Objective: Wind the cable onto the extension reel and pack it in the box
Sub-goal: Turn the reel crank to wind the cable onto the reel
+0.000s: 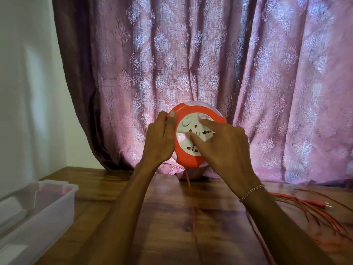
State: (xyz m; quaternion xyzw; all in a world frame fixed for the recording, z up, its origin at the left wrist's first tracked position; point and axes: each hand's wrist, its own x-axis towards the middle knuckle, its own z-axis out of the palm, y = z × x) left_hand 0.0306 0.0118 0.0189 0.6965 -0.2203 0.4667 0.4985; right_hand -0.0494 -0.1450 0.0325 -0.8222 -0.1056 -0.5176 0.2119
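Both hands [160, 138] hold reel [193, 155] upright, socket face toward camera

orange-white reel [188, 150] held upright at 12 o'clock, red cable [309, 205] loose at 3, clear box [38, 203] open at 9

- Left arm: bare forearm, reaching forward and upward from the lower middle of the view, wrist straight.
- Left hand [159, 139]: back toward the camera, raised clear of the counter; thumb [171, 122] laid over the front of the reel's [186, 156] left rim, remaining fingers wrapped behind it.
- Right arm: bare forearm, entering from the lower right, angled up and to the left; thin beaded bracelet [250, 192] at the wrist.
- Right hand [228, 150]: back toward the camera, fingers [208, 124] extended and spread, tips resting on the reel's white face; no curl or pinch visible.
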